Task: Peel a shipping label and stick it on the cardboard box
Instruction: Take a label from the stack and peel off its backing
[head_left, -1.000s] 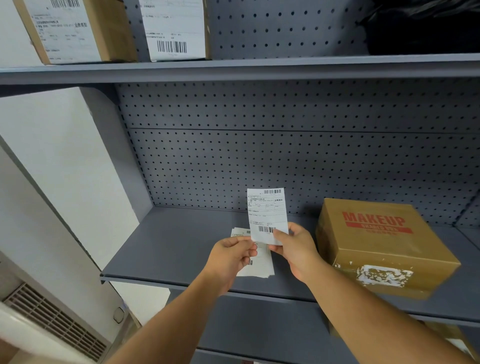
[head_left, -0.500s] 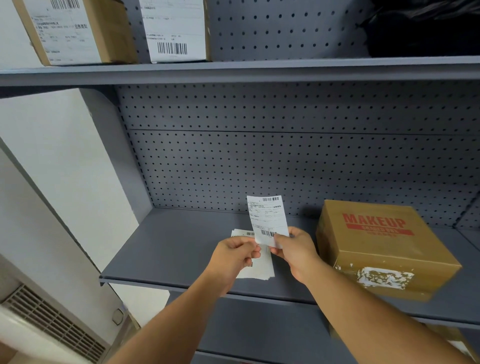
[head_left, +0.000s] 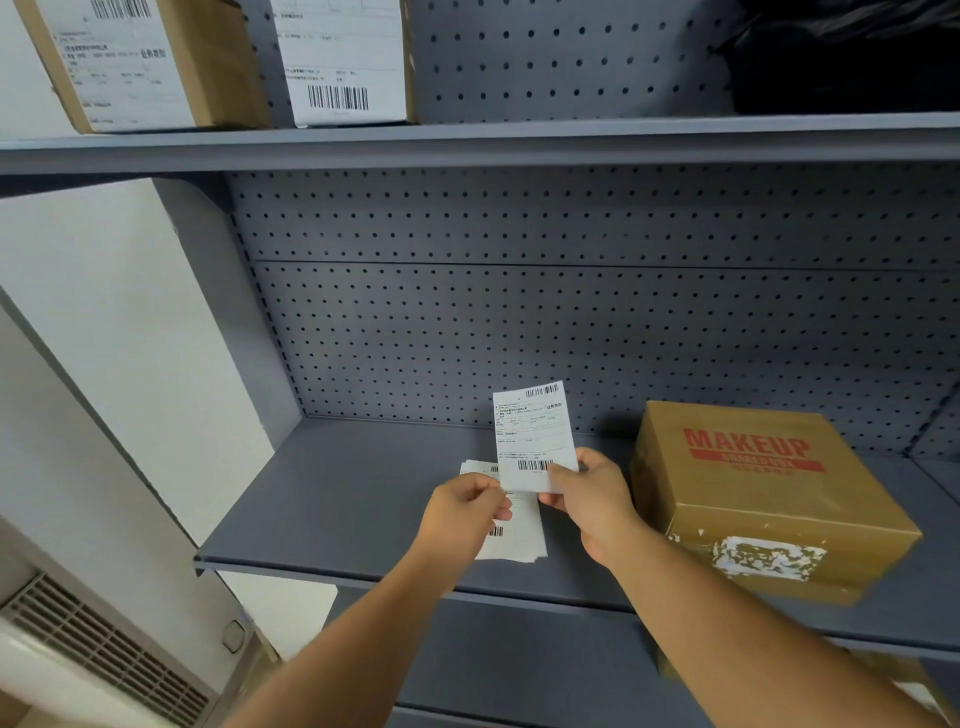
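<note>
A white shipping label (head_left: 532, 431) with barcodes stands upright above the grey shelf (head_left: 353, 499). My right hand (head_left: 587, 499) pinches its lower right corner. My left hand (head_left: 462, 512) pinches its lower left edge. Beneath the hands a small stack of more labels (head_left: 514, 535) lies flat on the shelf. A brown cardboard box (head_left: 763, 493) printed MAKEUP in red sits to the right, its top bare and torn remains of an old label (head_left: 763, 556) on its front face.
Two labelled cardboard boxes (head_left: 150, 62) (head_left: 343, 57) stand on the upper shelf, with a black bag (head_left: 852, 57) at the far right. A perforated grey back panel (head_left: 571, 332) closes the shelf. A white wall and a vent grille (head_left: 98, 654) lie left.
The label has dropped slightly and tilted a little in my hands. Both hands stay pinched at its lower edge, and the box has not moved.
</note>
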